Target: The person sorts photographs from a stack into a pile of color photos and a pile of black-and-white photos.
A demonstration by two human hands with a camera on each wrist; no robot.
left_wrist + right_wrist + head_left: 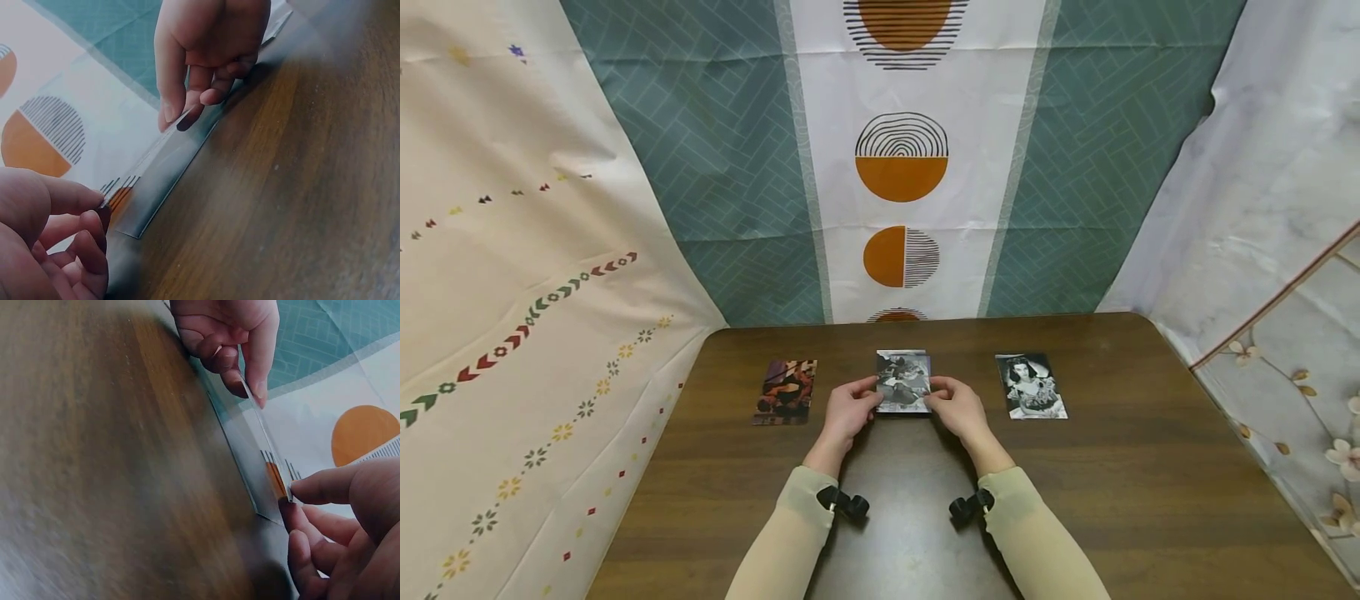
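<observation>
Both hands hold a black-and-white photo print (902,385) by its two sides, near the far middle of the table. My left hand (848,408) pinches the left edge between thumb and fingers; my right hand (959,408) does likewise on the right edge. In the left wrist view the held print (149,156) appears almost edge-on, raised and tilted. Beneath it a glossy flat print (164,181) lies on the table, mostly covered in the head view, where a strip shows past the held one's far edge.
A dark, reddish colour print (785,392) lies to the left, and a black-and-white portrait print (1032,386) to the right. The brown wooden table (1150,500) ends at a patterned cloth backdrop (745,167), with cloths along both sides.
</observation>
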